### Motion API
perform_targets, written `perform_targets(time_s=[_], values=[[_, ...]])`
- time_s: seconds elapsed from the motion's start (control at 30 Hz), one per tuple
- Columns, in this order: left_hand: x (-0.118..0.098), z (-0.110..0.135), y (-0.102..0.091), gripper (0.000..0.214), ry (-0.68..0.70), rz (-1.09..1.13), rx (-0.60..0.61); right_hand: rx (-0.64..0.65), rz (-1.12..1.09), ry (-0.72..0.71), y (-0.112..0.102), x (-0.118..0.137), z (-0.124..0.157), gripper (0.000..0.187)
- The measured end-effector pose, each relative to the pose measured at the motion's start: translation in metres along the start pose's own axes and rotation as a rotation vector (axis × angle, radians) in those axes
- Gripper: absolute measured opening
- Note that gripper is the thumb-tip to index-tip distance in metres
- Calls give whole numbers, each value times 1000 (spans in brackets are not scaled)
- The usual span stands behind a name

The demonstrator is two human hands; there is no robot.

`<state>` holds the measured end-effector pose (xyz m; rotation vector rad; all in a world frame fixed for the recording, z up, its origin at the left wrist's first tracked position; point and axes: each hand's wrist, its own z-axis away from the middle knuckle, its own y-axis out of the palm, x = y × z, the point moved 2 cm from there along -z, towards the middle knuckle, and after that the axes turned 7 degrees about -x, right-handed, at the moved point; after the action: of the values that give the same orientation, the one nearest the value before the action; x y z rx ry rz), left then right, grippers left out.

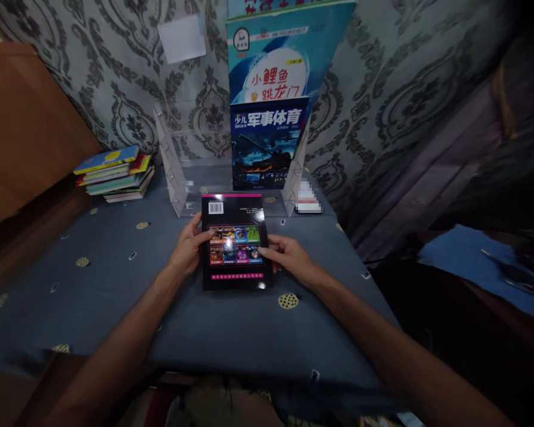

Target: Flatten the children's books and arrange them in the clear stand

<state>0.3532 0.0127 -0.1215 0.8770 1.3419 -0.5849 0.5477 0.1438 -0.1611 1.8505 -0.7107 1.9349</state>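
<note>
A black book point(238, 214) with a pink strip along its top, a barcode and two rows of small colour pictures is held between both hands over the table. My left hand point(190, 244) grips its left edge, thumb on the cover. On the opposite edge, my right hand point(287, 254) closes the same way; the fingers of both hands partly disappear behind the book. Just beyond it stands a clear tiered rack point(171, 160). A dark blue book with a tank on its cover point(267, 145) leans in the rack's right side, in front of a teal book point(285, 53).
A stack of books point(115, 175) lies on the left of the blue patterned tablecloth point(115, 284). Right of the rack is a small blurred-out item point(309, 198). A patterned curtain point(204, 107) hangs behind. Blue cloth point(467, 261) lies on a dark surface at right.
</note>
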Motion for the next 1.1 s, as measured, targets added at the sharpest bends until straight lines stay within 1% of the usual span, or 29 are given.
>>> perform_targets(time_s=[0.13, 0.23, 0.3, 0.4, 0.47, 0.5, 0.57, 0.6, 0.7, 0.8, 0.9, 0.97, 1.03, 1.1], values=[[-2, 4, 2, 60, 157, -85, 37, -39, -28, -48, 0, 7, 3, 41], [-6, 7, 3, 54, 294, -133, 69, -65, -39, -110, 1, 10, 5, 39], [-7, 8, 3, 49, 382, -171, 69, -83, -27, -159, 2, 13, 7, 37], [-8, 10, 1, 43, 461, -176, 60, -175, 44, -256, 1, 17, 11, 34], [-9, 10, -1, 37, 473, -156, 67, -257, 142, -324, -2, 17, 13, 29], [-11, 10, -2, 32, 472, -161, 90, -296, 200, -357, -4, 17, 13, 27], [-15, 10, -4, 22, 478, -222, 181, -356, 308, -424, -9, 16, 13, 22], [-17, 9, -5, 22, 487, -275, 246, -375, 347, -460, -11, 15, 12, 20], [-21, 6, -8, 35, 511, -488, 447, -388, 411, -541, -17, 9, 8, 23], [-16, 1, -15, 45, 506, -669, 558, -365, 467, -546, -18, 0, 3, 30], [-7, -1, -20, 50, 485, -811, 601, -334, 520, -523, -19, -8, 0, 46], [-2, 0, -20, 50, 466, -908, 615, -328, 537, -509, -20, -11, -1, 52], [0, 3, -19, 51, 455, -1006, 607, -330, 536, -499, -22, -11, 0, 52], [2, 6, -17, 61, 445, -1097, 594, -338, 528, -490, -23, -10, 0, 49]])
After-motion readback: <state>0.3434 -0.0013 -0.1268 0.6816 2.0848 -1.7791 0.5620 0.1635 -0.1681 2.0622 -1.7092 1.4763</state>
